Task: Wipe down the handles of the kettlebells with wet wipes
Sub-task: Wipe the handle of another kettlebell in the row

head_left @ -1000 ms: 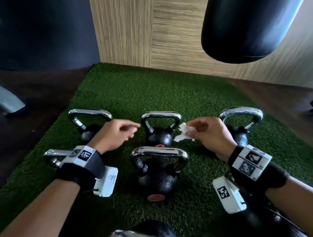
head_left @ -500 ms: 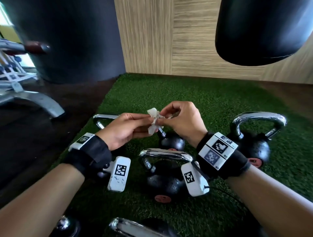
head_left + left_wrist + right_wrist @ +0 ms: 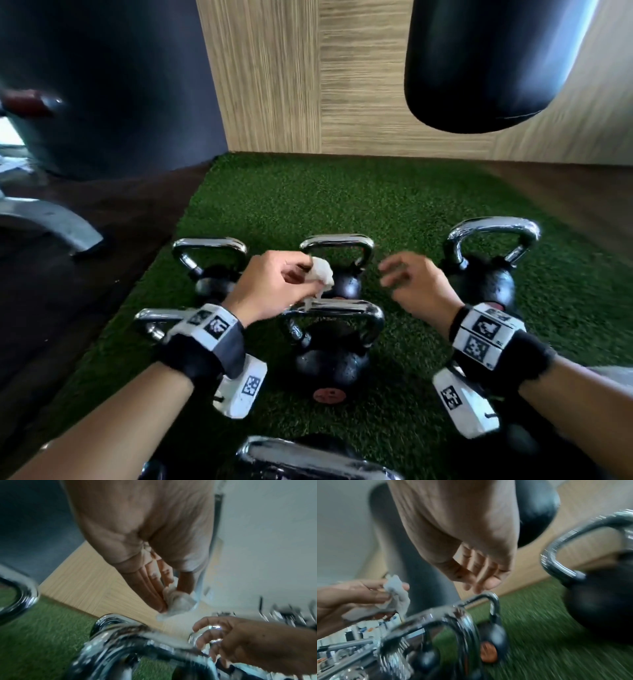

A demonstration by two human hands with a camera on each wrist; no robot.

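Left hand [image 3: 270, 284]: the fingers [image 3: 154, 588] and thumb pinch a crumpled wet wipe [image 3: 320, 275], its loose tail hanging down to the chrome handle [image 3: 334, 306] of the nearest middle kettlebell [image 3: 330, 363]. Whether the tail touches the metal or only hangs just above it cannot be told; the wrist views are blurred. The bunched hold leaves a pad of wipe exposed below the fingertips, which suits rubbing along a bar.

Right hand [image 3: 414, 287]: empty, fingers loosely spread and slightly curled, hovering just beside the right end of the same handle. Its position suggests it is free to steady the kettlebell or to stay out of the way.

Judgement: the wipe is about to be applied to this handle; no handle shows visible signs of wiping either way.

Surroundings: the kettlebells stand upright on a green turf mat [image 3: 342, 205], handles up and reachable from above. Behind the near one stand three more: left [image 3: 210, 263], middle [image 3: 342, 270] and right [image 3: 486, 267]. Another handle [image 3: 150, 317] shows under the left wrist and one [image 3: 308, 459] at the bottom edge. A black punching bag [image 3: 496, 61] hangs above right, against a wood-panelled wall [image 3: 274, 75].
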